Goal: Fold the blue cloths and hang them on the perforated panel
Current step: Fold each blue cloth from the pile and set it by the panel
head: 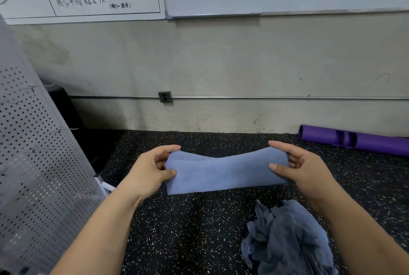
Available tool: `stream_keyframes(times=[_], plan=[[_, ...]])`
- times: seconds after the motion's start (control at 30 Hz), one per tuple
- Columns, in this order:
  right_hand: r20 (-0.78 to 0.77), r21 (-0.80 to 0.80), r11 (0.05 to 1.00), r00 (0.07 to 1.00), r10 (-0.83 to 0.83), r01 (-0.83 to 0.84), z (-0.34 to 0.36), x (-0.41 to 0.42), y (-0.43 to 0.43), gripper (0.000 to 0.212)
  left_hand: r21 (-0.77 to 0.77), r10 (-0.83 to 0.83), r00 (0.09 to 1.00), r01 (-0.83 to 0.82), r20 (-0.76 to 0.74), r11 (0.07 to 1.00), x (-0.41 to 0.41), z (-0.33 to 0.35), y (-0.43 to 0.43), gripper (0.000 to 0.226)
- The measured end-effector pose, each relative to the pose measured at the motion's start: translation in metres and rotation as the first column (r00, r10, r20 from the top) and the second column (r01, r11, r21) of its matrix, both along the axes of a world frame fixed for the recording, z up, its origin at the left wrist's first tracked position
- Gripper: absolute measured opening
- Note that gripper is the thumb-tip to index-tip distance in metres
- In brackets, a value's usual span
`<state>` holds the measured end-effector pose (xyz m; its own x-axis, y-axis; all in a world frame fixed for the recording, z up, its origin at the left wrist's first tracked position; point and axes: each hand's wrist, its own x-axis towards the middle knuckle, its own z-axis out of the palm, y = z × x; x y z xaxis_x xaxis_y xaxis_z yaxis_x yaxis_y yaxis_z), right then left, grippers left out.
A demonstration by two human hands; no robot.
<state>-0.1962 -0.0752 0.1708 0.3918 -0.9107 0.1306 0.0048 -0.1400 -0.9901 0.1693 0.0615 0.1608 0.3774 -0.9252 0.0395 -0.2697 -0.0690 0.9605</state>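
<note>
Head view: left hand (152, 170) and right hand (303, 166) pinch folded blue cloth (225, 173)

Matt terry cloth (225, 173), speckled rubber floor (188, 230)

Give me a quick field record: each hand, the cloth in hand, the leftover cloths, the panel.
left hand: pinches left end of folded blue cloth
right hand: pinches its right end
folded blue cloth: stretched between both hands, middle dips
crumpled cloths: heaped on speckled floor, lower right
perforated panel: left side, wire hooks, no cloth visible on it
</note>
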Motion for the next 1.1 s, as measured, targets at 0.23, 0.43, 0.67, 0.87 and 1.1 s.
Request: stream_keyframes(times=[0.23,0.43,0.67,0.87,1.1], plan=[[0.056,-0.019,1.000,0.998,-0.012,0.013,0.005,0.003,0.001,0.060,0.236,-0.079,0.997,0.071,0.024,0.969,0.000,-0.016,-0.007,0.084],[0.214,0.008,1.000,0.977,0.012,-0.014,0.011,0.007,0.002,0.062,0.380,-0.119,0.986,0.153,-0.113,0.912,-0.010,-0.029,-0.006,0.083],[0.302,0.062,0.998,0.953,-0.020,0.001,0.015,0.000,-0.005,0.065,0.327,-0.034,0.906,0.187,-0.422,0.926,-0.017,-0.024,-0.009,0.064],[0.195,0.092,0.995,0.979,-0.060,0.042,0.004,-0.012,-0.016,0.061,0.077,-0.002,0.742,0.073,-0.670,0.994,-0.018,-0.012,-0.013,0.064],[0.080,0.093,0.993,0.993,-0.085,0.077,-0.003,-0.017,-0.018,0.052,0.013,-0.043,0.753,0.069,-0.657,0.998,-0.017,-0.004,-0.011,0.057]])
